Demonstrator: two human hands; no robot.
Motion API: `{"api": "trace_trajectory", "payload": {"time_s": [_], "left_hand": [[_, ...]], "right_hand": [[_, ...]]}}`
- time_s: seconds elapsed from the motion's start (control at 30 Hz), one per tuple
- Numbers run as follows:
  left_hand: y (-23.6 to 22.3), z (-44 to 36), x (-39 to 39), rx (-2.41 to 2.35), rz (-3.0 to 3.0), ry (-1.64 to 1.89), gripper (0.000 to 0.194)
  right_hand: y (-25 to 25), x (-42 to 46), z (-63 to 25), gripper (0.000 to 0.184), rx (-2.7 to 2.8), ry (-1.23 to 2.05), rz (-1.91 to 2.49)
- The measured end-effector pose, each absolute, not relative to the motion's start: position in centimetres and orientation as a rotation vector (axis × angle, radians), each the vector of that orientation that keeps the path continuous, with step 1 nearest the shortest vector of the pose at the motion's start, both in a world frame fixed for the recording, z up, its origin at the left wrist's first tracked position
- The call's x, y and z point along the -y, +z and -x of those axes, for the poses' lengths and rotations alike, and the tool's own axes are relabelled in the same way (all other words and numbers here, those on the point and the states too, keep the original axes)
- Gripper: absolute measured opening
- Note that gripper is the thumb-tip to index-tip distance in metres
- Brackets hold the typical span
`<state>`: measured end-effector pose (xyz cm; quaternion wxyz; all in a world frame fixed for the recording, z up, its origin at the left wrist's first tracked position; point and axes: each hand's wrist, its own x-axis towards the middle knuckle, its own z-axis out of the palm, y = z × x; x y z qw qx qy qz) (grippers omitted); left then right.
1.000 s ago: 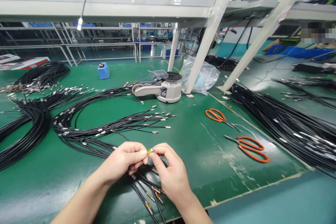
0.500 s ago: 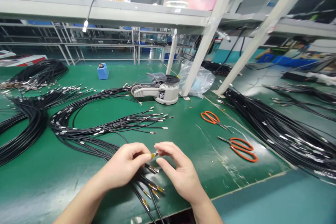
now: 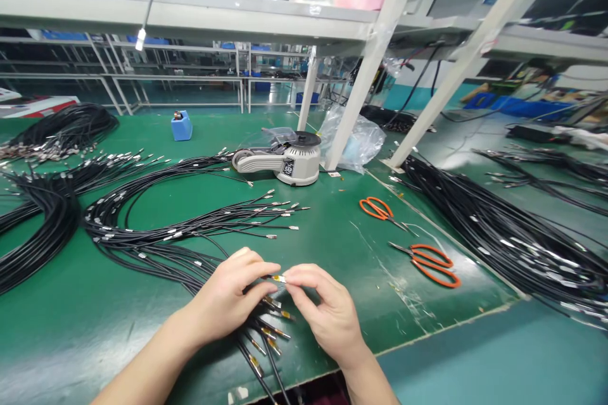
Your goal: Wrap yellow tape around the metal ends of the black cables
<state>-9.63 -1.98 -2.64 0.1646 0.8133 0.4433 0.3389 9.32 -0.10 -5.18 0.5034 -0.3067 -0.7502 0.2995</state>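
A black cable's metal connector with a yellow band [image 3: 279,278] lies between my two hands. My right hand [image 3: 327,310] pinches its tip with thumb and index finger. My left hand [image 3: 232,297] is around the cable behind the connector; its thumb and index finger are slightly parted, and its other fingers curl underneath, partly hidden. Below the hands, several more cable ends [image 3: 256,364] with yellow wraps fan out over the green table. Their cables run back under my left hand to a curved black bundle [image 3: 175,234] with white tags.
Two pairs of orange-handled scissors [image 3: 377,207] [image 3: 434,264] lie to the right. A grey tape dispenser [image 3: 297,164] stands behind, near a white post [image 3: 354,95] and a clear plastic bag [image 3: 361,142]. A blue holder [image 3: 181,126] sits farther back. Other cable bundles [image 3: 494,228] lie right and left.
My right fingertips came off the connector, opened, and now pinch its tip again. My left thumb and index finger have parted from their pinch. The view has shifted slightly.
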Motion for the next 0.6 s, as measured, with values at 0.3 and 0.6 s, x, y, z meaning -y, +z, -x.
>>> {"api": "trace_trajectory", "payload": {"time_s": [0.3,0.6], "left_hand": [[-3.4,8.5,2.3,-1.254,-2.515,1.01,0.024],[-4.0,7.9,2.6,-1.417,-2.723,0.69,0.029]], "right_hand": [[-5.4,0.4,-9.4,0.008,1.883,0.727,0.819],[-5.5,0.5,-9.4,0.011,1.898,0.797,0.953]]}}
